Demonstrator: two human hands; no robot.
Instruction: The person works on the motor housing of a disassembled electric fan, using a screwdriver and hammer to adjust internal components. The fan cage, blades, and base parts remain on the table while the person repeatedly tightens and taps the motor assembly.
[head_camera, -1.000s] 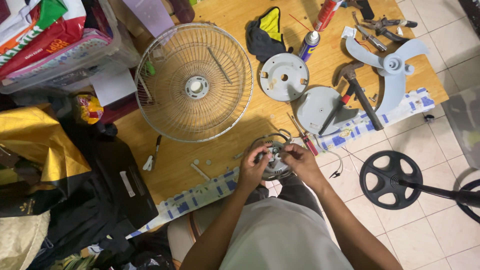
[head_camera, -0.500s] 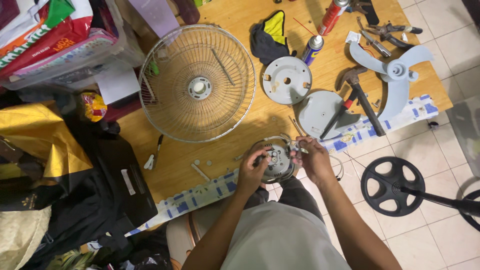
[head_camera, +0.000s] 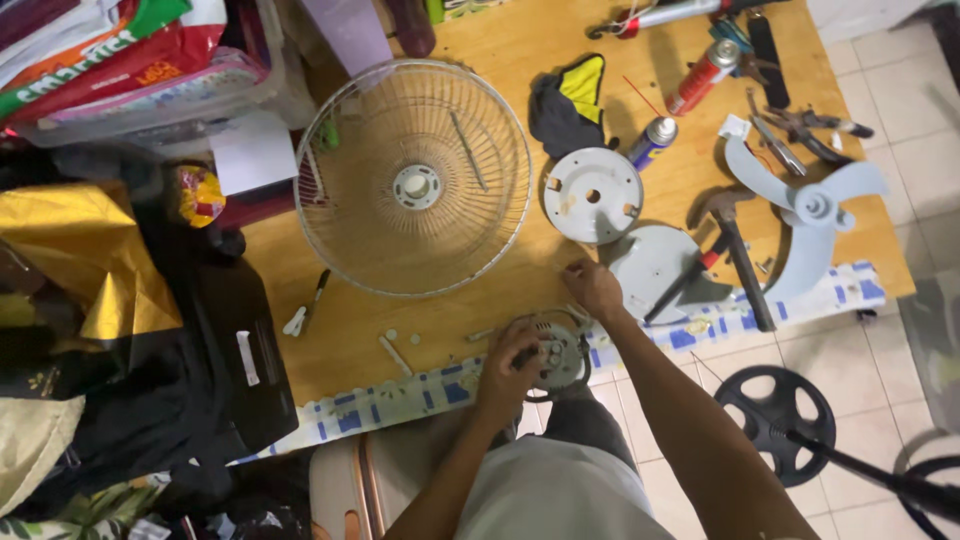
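On the table, left hand grips fan motor

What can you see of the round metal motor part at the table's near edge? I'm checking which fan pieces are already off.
The motor part is a round grey metal unit with a slotted rim and a paler centre. Thin wires loop round its edge. It lies flat at the near edge of the wooden table, partly over the blue-and-white patterned strip. The left hand grips its near-left side, covering part of it. The right hand is just beyond it, apparently not touching.
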